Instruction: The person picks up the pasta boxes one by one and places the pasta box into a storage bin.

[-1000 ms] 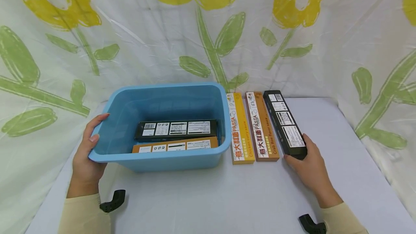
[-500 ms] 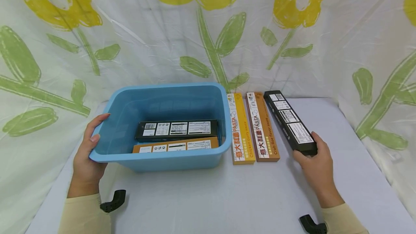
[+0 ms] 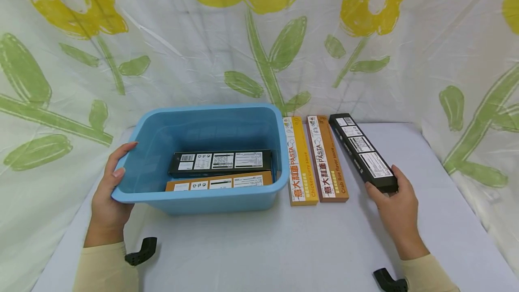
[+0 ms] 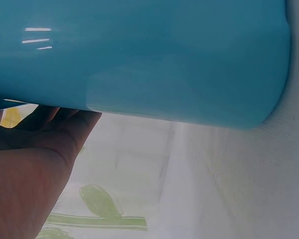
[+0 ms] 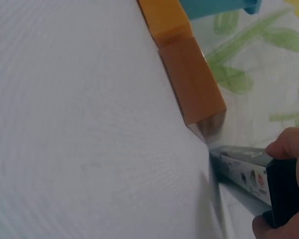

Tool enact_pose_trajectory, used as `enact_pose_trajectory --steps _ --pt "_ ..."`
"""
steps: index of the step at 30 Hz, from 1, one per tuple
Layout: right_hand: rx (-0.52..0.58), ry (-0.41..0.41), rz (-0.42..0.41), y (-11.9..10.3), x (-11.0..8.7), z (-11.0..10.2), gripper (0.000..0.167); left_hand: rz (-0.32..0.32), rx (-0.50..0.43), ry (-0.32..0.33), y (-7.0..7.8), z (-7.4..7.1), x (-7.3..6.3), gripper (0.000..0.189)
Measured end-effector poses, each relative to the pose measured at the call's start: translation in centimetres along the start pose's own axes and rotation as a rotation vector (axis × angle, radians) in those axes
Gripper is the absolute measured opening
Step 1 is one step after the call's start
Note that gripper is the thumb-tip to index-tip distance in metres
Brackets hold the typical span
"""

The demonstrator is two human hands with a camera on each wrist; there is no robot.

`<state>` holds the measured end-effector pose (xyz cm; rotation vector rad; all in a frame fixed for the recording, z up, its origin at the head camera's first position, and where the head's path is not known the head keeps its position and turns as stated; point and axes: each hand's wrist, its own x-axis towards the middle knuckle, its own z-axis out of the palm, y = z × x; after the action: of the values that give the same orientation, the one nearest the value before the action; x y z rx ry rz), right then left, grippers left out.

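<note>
My left hand [image 3: 110, 195] grips the left rim of a blue plastic tub [image 3: 211, 196]. Inside the tub lie a black box [image 3: 220, 162] and an orange-brown box [image 3: 219, 182], side by side. My right hand [image 3: 395, 213] holds the near end of another black box [image 3: 364, 151] between thumb and fingers. That box slants, its far end by the back of the table and its near end raised above the surface in the right wrist view. To its left lie a brown pasta box [image 3: 327, 159] and a yellow pasta box [image 3: 300, 161].
A white cloth covers the table [image 3: 243, 251]. Behind it hangs a white curtain [image 3: 170, 71] printed with yellow flowers and green leaves. The tub's right side stands close against the yellow box. Black wrist mounts [image 3: 142, 251] stick out beside both sleeves.
My right hand has moved slightly right, swinging the near end of the black box away from the brown one. The left hand and the tub have stayed put.
</note>
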<state>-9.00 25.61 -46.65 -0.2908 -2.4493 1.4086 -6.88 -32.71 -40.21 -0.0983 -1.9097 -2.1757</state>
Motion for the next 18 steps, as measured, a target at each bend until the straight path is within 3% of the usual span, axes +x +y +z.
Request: enact_pose_trajectory --steps 18 --pt "0.061 0.073 -0.055 0.39 0.10 0.26 0.081 -0.008 0.003 0.005 0.01 -0.01 -0.02 0.066"
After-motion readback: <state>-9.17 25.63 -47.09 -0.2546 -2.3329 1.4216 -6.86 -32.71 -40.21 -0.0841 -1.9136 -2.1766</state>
